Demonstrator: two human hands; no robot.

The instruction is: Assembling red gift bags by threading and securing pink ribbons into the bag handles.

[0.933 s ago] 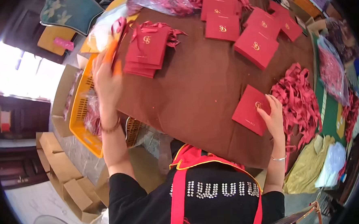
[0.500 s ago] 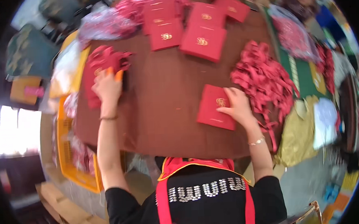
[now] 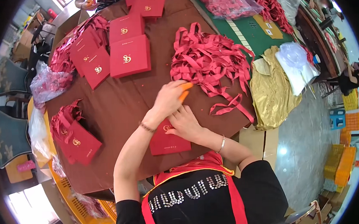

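A flat red gift bag (image 3: 171,141) with a gold emblem lies on the brown-covered table close to my body. My right hand (image 3: 185,123) rests on its upper part, thumb spread over the front. Just beyond it, my left hand (image 3: 174,98) reaches across, orange covers on two fingertips held apart, with nothing visible between them. Those fingers are at the near edge of a heap of loose red ribbons (image 3: 211,59). Where the two hands overlap, the bag's top edge is hidden.
Red bags with ribbons (image 3: 78,141) lie at the left. Stacked red bags (image 3: 130,57) stand farther back. A clear plastic bag (image 3: 50,84) sits at the far left edge, gold wrapping (image 3: 274,95) at the right, and an orange crate (image 3: 76,204) below the table's left side.
My left hand has left the bags on the left and crossed to the ribbon heap. My right hand stays on its bag. The view has turned to the right.
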